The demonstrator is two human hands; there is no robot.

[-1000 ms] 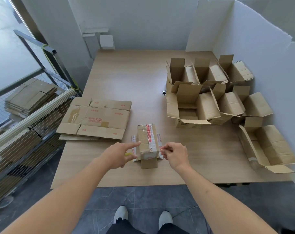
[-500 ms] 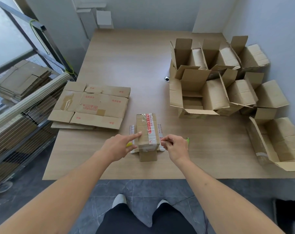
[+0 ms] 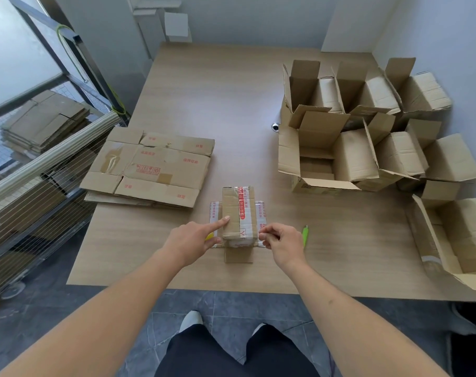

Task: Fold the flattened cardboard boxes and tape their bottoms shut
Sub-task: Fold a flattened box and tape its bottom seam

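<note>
A small cardboard box [image 3: 232, 213] stands bottom-up near the table's front edge, with white and red printed tape [image 3: 246, 210] running over its closed flaps and down its sides. My left hand [image 3: 193, 240] presses its straight index finger on the box's left top edge; a yellow thing [image 3: 209, 237] peeks out beneath it, and whether the hand holds it is unclear. My right hand [image 3: 281, 244] pinches the tape at the box's right side. A stack of flattened boxes [image 3: 149, 170] lies to the left.
Several folded open boxes [image 3: 367, 148] crowd the table's right side, one [image 3: 454, 240] at the right front. A green pen-like tool [image 3: 304, 235] lies just right of my right hand. A wire cart [image 3: 40, 164] with more flat cardboard stands left of the table [image 3: 217, 104].
Both hands stay at the small box, barely shifted. The view has tilted down, and the green tool has come into sight beside my right hand.
</note>
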